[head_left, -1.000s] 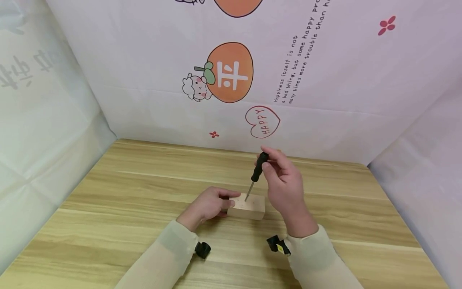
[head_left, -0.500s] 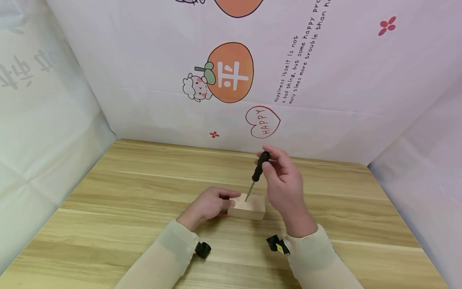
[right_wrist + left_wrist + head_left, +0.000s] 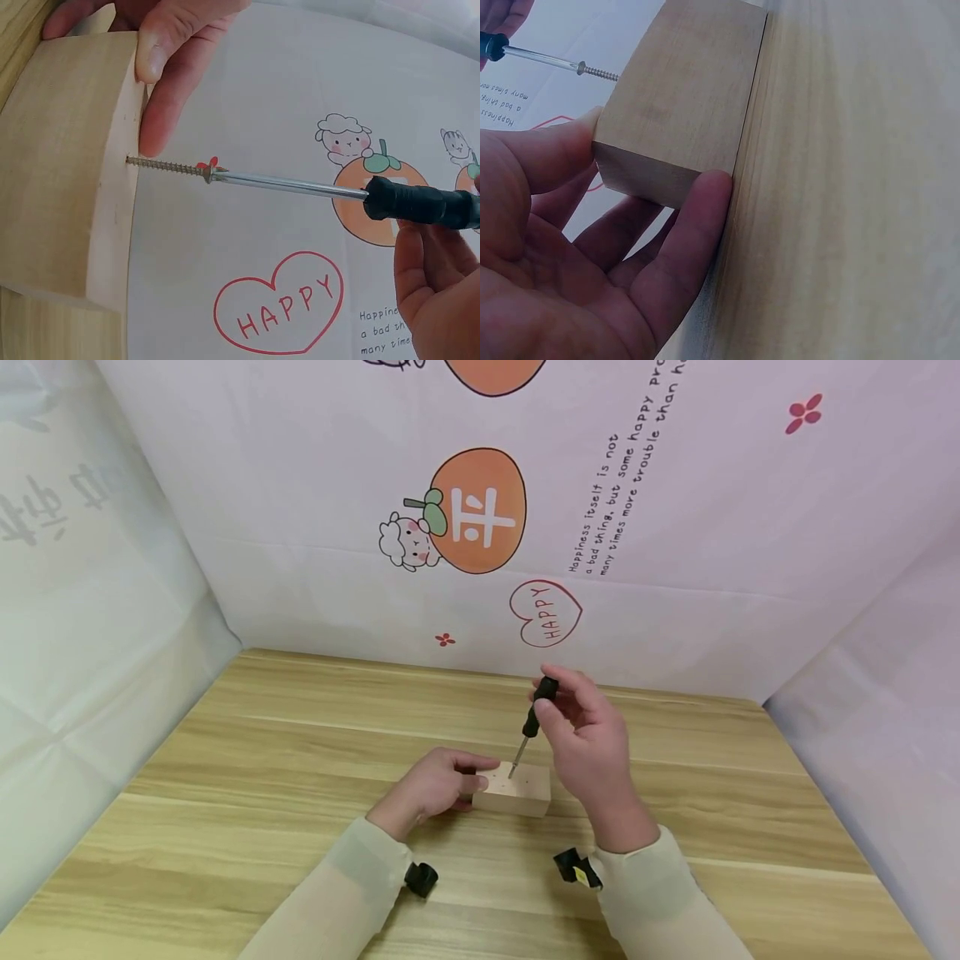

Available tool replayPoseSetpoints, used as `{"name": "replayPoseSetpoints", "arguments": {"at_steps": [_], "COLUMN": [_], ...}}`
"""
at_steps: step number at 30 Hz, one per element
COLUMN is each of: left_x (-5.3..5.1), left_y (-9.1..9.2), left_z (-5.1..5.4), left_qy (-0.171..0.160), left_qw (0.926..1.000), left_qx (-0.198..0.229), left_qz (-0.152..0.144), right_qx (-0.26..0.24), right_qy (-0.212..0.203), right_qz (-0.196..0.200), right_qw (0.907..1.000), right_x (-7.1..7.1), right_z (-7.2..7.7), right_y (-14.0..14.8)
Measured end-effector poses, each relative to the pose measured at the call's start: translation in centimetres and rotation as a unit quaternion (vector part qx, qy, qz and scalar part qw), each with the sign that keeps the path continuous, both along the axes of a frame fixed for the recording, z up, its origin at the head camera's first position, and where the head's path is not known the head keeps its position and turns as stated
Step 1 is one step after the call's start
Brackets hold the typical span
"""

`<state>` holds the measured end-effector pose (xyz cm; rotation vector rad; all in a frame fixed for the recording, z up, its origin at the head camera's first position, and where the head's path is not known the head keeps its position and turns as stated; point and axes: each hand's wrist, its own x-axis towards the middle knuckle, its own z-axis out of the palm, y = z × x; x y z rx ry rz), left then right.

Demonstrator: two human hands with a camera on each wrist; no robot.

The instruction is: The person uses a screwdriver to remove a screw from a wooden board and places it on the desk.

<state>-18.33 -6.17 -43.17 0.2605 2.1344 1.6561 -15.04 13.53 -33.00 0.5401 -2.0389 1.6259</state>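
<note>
A pale wooden block (image 3: 517,802) with several small holes in its top lies on the table. My left hand (image 3: 437,783) grips the block's left end, thumb and fingers around it, as the left wrist view also shows. In my right hand (image 3: 596,743) is a black-handled screwdriver (image 3: 412,202), slanted above the block. Its metal shaft meets the head of a long screw (image 3: 169,166). The screw's point sits at a hole in the block's top, and most of its thread shows outside the wood.
The wood-grain table (image 3: 300,760) runs back to a white printed backdrop (image 3: 315,568). White cloth walls (image 3: 90,610) stand at the left and right. A small black wrist camera (image 3: 422,879) sits at the left cuff, another at the right.
My right thumb has shifted a little to the left across the screwdriver's handle. My left hand and the block have stayed in place.
</note>
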Motion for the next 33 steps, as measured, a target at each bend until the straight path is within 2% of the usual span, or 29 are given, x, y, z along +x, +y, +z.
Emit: {"name": "replayPoseSetpoints", "arguments": {"at_steps": [5,12,24,33], "left_x": [0.02,0.09,0.12,0.24], "left_y": [0.01,-0.01,0.0,-0.08], "left_z": [0.04,0.14,0.13,0.33], "left_qy": [-0.002,-0.005,0.002,-0.007], "left_qw": [1.0,1.0,1.0,0.9999], "left_qx": [0.003,0.007,-0.005,0.009], "left_qz": [0.0,-0.001,0.0,0.002], "right_qx": [0.048,0.008,0.074,0.083], "right_qy": [0.001,-0.008,-0.062,-0.059], "right_qz": [-0.042,-0.008,-0.064,-0.081], "right_qw": [0.9979,0.9999,0.9933,0.9916], "right_x": [-0.04,0.13,0.22,0.19], "right_z": [0.04,0.01,0.82,0.66], "right_y": [0.02,0.12,0.6,0.42]}}
